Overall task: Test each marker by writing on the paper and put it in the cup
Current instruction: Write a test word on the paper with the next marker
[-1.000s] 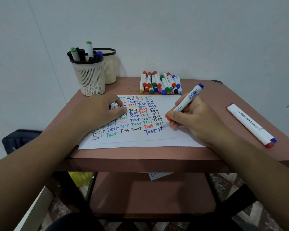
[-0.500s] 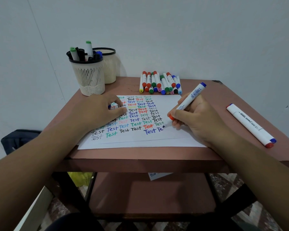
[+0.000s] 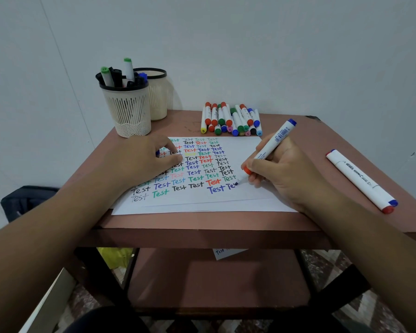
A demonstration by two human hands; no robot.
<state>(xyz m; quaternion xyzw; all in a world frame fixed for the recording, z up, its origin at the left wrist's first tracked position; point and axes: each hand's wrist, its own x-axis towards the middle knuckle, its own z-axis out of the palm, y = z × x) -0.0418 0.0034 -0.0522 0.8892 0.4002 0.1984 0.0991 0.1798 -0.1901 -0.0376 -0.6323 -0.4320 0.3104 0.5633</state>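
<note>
A white sheet of paper (image 3: 247,152) on the brown table (image 3: 202,222) carries rows of the word "Test" in several colours. My right hand (image 3: 286,174) grips a white marker with a blue end (image 3: 274,143), its blue tip touching the paper at the end of the lowest line, beside a blue "Te". My left hand (image 3: 139,162) rests on the paper's left part with curled fingers; a small blue cap (image 3: 157,153) shows between them, mostly hidden. A cream mesh cup (image 3: 130,111) at the back left holds several markers.
A second cream cup (image 3: 159,102) stands behind the first. A pile of several capped markers (image 3: 231,120) lies at the table's back edge. Two white markers (image 3: 360,181) lie side by side at the right. A lower shelf (image 3: 216,280) sits beneath.
The marker tip has crept to the right while the blue letters grew from "T" to "Te". My left hand has stayed in place.
</note>
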